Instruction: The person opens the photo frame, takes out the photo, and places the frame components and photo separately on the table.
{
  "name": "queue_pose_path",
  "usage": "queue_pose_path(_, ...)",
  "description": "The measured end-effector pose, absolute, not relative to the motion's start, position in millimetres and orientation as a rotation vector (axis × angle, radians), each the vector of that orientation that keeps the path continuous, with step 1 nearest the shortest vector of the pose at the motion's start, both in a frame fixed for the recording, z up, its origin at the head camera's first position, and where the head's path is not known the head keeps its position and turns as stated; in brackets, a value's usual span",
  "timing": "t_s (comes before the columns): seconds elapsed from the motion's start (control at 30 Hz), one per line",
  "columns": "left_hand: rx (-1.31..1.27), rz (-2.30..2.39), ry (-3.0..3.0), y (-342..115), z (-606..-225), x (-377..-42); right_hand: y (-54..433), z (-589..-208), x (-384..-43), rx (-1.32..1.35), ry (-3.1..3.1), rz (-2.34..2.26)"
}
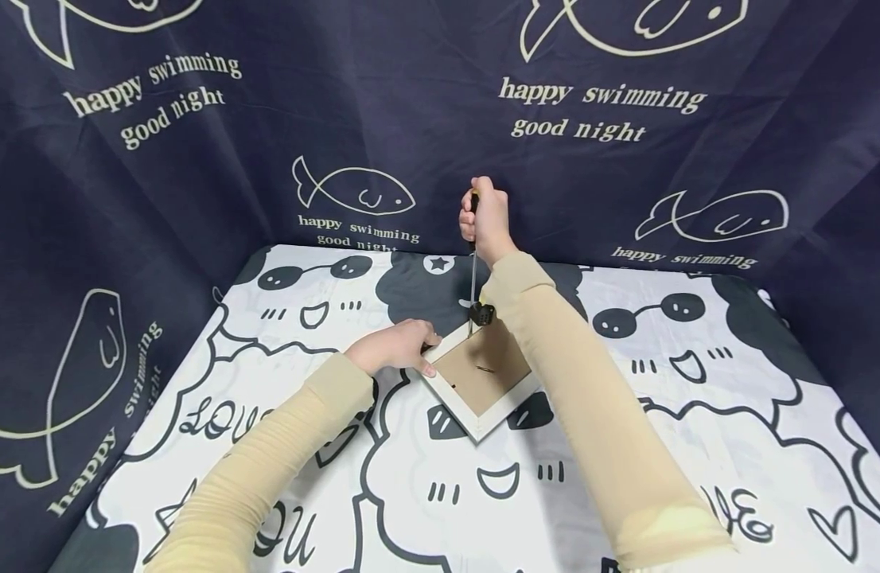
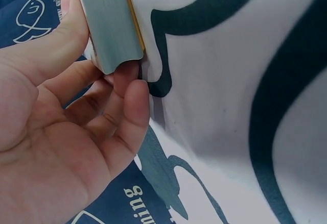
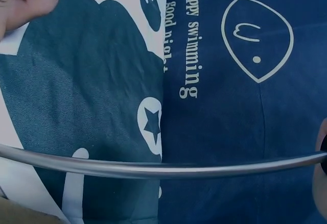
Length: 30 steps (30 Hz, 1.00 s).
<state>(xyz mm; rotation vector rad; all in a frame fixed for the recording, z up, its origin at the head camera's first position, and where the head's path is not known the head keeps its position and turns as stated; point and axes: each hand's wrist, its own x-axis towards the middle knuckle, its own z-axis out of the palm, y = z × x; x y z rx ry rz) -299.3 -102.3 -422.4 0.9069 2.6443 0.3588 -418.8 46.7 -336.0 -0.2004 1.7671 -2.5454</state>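
Screwdriver (image 1: 473, 274) stands nearly upright, its long axis vertical, shaft pointing down below the right hand's (image 1: 488, 219) curled fingers, which grip its handle; left hand (image 1: 399, 347) pinches the frame (image 1: 450, 399) between thumb and fingers.

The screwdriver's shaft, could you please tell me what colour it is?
The shaft is a plain metallic silver-grey, showing best in the right wrist view.

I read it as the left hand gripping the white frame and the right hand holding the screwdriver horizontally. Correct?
Not horizontally: the head view shows the right hand holding the screwdriver upright, pointing down at the white frame. The left hand does grip the frame.
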Motion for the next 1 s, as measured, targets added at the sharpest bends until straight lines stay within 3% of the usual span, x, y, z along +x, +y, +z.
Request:
queue_pose_path(0.27,0.864,0.373,2.647,-100.0,-419.4,-296.8,53.8,-333.7,-413.7,-0.209,1.718,-2.579)
queue_pose_path(0.53,0.766,0.386,2.655,-96.3,-418.7,-293.3,70.0,-331.1,-386.9,-0.38,1.6,-2.672)
queue_pose_path(1.0,0.72,0.353,2.668,-93.7,-418.4,-291.6,127.7,-367.4,-296.8,-1.288,1.243,-2.739)
